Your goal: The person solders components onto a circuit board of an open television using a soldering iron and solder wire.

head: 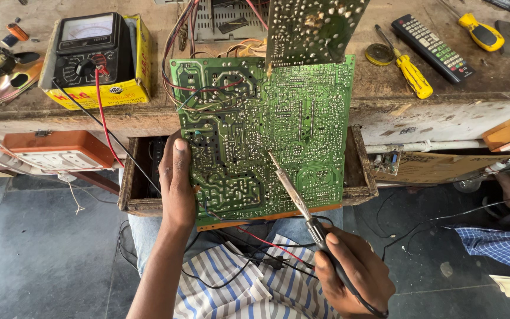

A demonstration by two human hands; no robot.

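Board: large green circuit board (267,142), solder side facing the camera, centre of the frame, standing tilted with its lower edge over the open drawer (130,195) under the desk (444,112).
Left hand: left hand (177,183) grips the board's left edge, thumb pressed flat on the green face, fingers hidden behind.
Right hand: right hand (352,274), lower right of the frame, closed around the handle of a soldering iron (293,192), held like a pen.
Iron tip: touching or just above the solder points at the board's middle; contact cannot be told for sure.
Second board: smaller board (311,29), upper centre, above the green one and joined to it by a loop of wires (175,65).
Meter: black multimeter (92,50) on a yellow box (131,91), upper left; red and black leads run down past the drawer.
Screwdrivers: two with yellow handles (414,77), upper right.
Remote: black remote (432,47), upper right, between the screwdrivers.
Socket box: orange and white socket box (57,150), left middle.
Step in hand: by the look of it, working a joint at mid-board with the iron.
Next move calls for: a steady board, the tip kept on one pad only, clear of neighbouring tracks and the wires below.
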